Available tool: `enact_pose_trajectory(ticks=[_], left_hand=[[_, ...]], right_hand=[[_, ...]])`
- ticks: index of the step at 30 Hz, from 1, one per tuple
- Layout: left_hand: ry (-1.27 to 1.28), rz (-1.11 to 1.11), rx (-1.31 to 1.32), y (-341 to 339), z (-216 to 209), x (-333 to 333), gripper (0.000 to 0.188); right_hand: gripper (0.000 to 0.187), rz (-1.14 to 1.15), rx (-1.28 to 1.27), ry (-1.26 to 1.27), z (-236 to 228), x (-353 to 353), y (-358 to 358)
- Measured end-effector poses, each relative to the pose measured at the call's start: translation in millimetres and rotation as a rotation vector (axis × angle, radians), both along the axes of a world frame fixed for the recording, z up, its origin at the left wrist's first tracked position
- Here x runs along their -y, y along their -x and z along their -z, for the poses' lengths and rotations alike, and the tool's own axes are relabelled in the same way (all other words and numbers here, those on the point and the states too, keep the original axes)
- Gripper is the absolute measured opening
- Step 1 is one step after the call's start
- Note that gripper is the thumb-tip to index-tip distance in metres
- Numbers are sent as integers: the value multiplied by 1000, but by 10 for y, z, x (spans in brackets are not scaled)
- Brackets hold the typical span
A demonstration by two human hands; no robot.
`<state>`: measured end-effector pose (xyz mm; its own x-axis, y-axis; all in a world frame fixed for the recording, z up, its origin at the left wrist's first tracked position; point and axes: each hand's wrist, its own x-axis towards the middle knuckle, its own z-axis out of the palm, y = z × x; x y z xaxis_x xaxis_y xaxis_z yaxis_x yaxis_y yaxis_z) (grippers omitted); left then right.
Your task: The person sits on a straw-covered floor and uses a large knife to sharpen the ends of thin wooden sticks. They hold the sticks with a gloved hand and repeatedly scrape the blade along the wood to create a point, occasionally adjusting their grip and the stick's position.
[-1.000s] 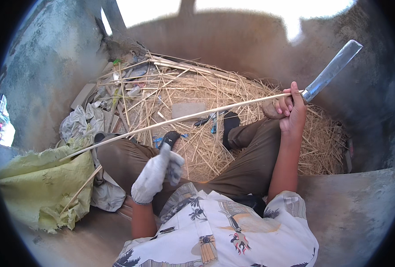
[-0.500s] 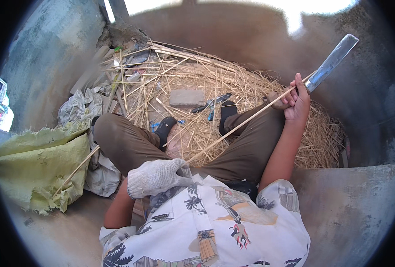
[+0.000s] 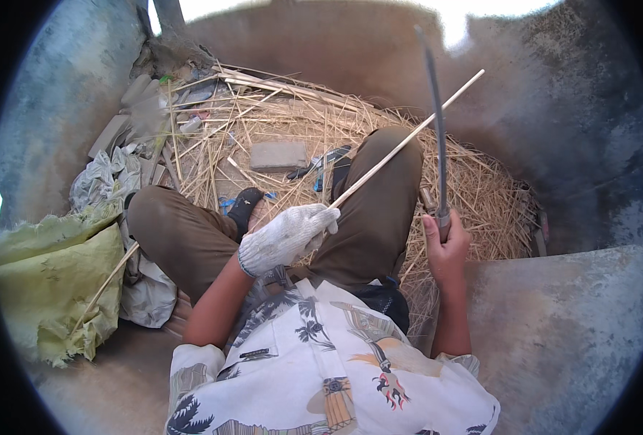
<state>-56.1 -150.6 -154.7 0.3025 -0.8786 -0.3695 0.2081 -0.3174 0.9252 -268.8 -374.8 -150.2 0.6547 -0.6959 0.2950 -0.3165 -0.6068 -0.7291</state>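
Note:
In a white knitted glove, my left hand (image 3: 285, 239) is closed round the lower end of a thin pale bamboo stick (image 3: 401, 149). The stick slants up and to the right over my right knee, its far end free in the air. My bare right hand (image 3: 448, 250) grips the handle of a long knife (image 3: 439, 130) beside that knee. The blade stands nearly upright, seen almost edge-on. In the picture it crosses the stick near the stick's upper end; whether they touch I cannot tell.
Between and beyond my bent legs lie bamboo shavings (image 3: 481, 196) and loose strips. A grey brick (image 3: 278, 156) sits among them, with a dark tool (image 3: 321, 161) by it. A yellow-green woven sack (image 3: 53, 283) and pale crumpled sheeting (image 3: 147, 290) are on my left. Concrete walls (image 3: 589, 145) curve around.
My left hand has moved right and forward and taken hold of the stick. My right hand has come down and nearer, off the stick, and the knife blade has turned upright. My right knee has risen.

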Motion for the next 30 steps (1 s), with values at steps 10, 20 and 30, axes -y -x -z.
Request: enact_pose_trajectory(ticks=[10,20,30], left_hand=[[-16,92,-182,-133,102,176,41],[54,101,364,-64,244,13,36],[146,113,516,11,332,-270,33]], right_hand=[[48,-29,-339,81,423,-553,400],[44,-101,-338,316,518,-577,350],[44,-140,-334,261,524,-538,321]])
